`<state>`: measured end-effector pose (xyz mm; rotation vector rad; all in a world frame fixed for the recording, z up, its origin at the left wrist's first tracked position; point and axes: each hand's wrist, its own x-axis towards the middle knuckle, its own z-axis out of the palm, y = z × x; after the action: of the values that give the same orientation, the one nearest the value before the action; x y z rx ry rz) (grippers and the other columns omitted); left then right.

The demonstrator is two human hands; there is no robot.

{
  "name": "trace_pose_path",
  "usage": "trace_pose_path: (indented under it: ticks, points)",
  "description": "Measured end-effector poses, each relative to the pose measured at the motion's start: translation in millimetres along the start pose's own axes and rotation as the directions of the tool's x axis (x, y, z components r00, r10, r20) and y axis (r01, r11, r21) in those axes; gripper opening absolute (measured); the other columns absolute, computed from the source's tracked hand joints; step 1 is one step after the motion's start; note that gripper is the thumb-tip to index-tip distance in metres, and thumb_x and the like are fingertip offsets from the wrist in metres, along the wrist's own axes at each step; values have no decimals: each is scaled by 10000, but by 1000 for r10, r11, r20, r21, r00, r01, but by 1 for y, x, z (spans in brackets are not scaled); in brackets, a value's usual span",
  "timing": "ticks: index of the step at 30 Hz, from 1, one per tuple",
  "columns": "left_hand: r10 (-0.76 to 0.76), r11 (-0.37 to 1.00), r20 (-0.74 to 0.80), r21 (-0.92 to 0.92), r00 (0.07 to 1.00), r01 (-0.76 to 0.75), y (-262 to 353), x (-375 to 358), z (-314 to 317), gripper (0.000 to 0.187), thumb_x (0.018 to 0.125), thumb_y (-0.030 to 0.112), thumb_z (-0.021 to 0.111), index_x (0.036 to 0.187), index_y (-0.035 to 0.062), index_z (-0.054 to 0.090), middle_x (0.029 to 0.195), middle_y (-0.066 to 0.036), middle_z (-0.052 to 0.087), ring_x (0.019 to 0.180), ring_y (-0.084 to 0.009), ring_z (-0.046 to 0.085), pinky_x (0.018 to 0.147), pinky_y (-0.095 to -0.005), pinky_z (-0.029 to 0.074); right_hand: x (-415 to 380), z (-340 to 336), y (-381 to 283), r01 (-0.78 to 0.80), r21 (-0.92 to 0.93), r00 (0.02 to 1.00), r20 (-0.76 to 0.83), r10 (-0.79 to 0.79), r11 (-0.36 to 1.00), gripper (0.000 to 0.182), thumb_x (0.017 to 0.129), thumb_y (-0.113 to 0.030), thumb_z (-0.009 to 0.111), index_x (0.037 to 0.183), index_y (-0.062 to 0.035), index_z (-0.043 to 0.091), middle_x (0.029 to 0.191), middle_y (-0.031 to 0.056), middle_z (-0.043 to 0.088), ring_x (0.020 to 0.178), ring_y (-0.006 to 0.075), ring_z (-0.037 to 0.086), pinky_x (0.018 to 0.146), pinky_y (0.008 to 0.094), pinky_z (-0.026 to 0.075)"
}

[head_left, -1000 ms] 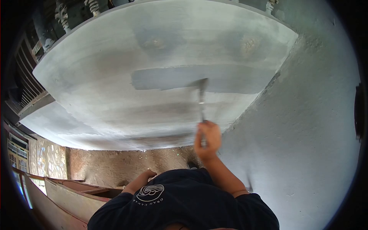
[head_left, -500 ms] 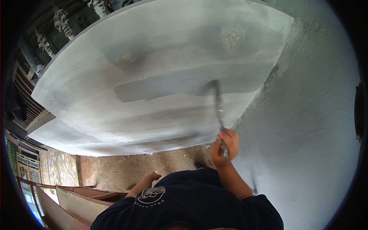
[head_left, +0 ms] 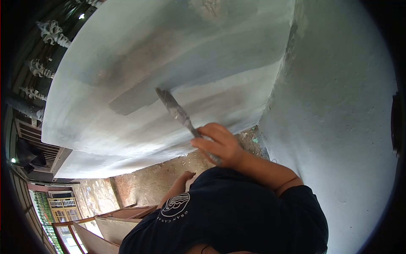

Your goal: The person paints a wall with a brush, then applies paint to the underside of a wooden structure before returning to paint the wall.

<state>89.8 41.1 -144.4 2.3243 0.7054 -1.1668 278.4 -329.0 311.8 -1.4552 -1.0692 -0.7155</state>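
My right hand (head_left: 220,146) is closed around the handle of a paint brush (head_left: 175,109) smeared with grey. The tip of the brush lies against the pale wall panel (head_left: 139,131), at the lower edge of a darker grey wet band (head_left: 133,99). The brush appears nearly edge-on, so its width is hard to judge. Down at my side, my left hand (head_left: 189,175) hangs away from the wall with its fingers loosely apart. It is small and partly turned away, and I see nothing in it.
A grey wall (head_left: 330,127) meets the panel at a corner on the right. Below lies a rough brown floor (head_left: 156,182). Wooden panels (head_left: 114,230) stand at lower left. Ornate pale posts (head_left: 53,34) line the panel's curved far edge.
My right hand has swept the brush leftward along the grey band. The view has turned and shifted, and my left hand still hangs low.
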Motion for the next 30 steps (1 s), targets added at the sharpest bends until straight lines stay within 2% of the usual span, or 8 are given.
trace_pose_path:
  ticks: [7,9,10,12,15,23,28,30]
  points:
    - [-29,992,63,-117,998,36,11,8,-7,637,904,591,627,998,-25,754,988,-219,744,927,-331,705,838,-435,535,-9,-74,23,-174,-304,916,-400,40,937,277,774,112,681,1034,19,671,942,162,677,836,330,652,746,395,521]
    - [269,950,39,155,962,-272,-4,20,3,638,860,602,678,1015,-11,761,1025,-223,746,958,-327,707,849,-424,536,-15,-88,23,-216,-407,891,-454,8,888,264,781,108,683,1029,19,670,943,162,679,841,333,651,747,395,519]
    - [269,950,38,156,962,-271,1,16,-1,638,860,602,678,1015,-11,761,1025,-223,746,958,-327,707,849,-424,536,-17,-91,23,-265,-496,863,-505,-26,827,252,788,103,686,1024,19,668,944,162,681,845,335,650,749,395,517]
    - [22,999,164,38,986,-28,26,-22,-18,687,804,609,735,1074,-23,753,1146,-236,730,1075,-342,695,927,-410,524,-17,-91,24,-288,-528,861,-508,-25,799,278,771,108,694,1032,15,671,947,167,681,853,338,649,742,399,520]
    - [-43,999,83,18,996,41,46,-62,-30,760,765,616,770,1126,-52,732,1220,-245,708,1148,-345,676,972,-398,509,-9,-83,21,-227,-528,917,-399,-3,818,321,746,94,711,1053,8,681,968,181,679,870,343,648,738,408,527]
    - [-69,994,77,-77,995,75,16,3,-25,678,867,553,705,1159,-58,720,1199,-251,713,1119,-338,686,958,-403,513,6,-29,7,39,-11,999,18,-39,999,391,772,-90,759,1156,-33,713,1106,211,676,923,348,674,798,432,556]
    - [-25,972,80,-232,996,43,29,0,-24,614,919,539,649,1099,-40,741,1141,-233,735,1070,-346,703,921,-416,529,9,-46,13,-36,-82,996,-83,30,996,328,765,44,741,1084,-19,701,1025,194,691,896,333,675,776,418,546]
    - [-2,997,59,-71,998,6,36,-22,-37,573,952,522,605,1089,-15,749,1113,-209,748,1052,-344,714,910,-430,536,3,-66,15,-75,-218,981,-191,33,973,333,745,86,727,1064,-1,688,974,174,694,869,330,676,766,406,545]
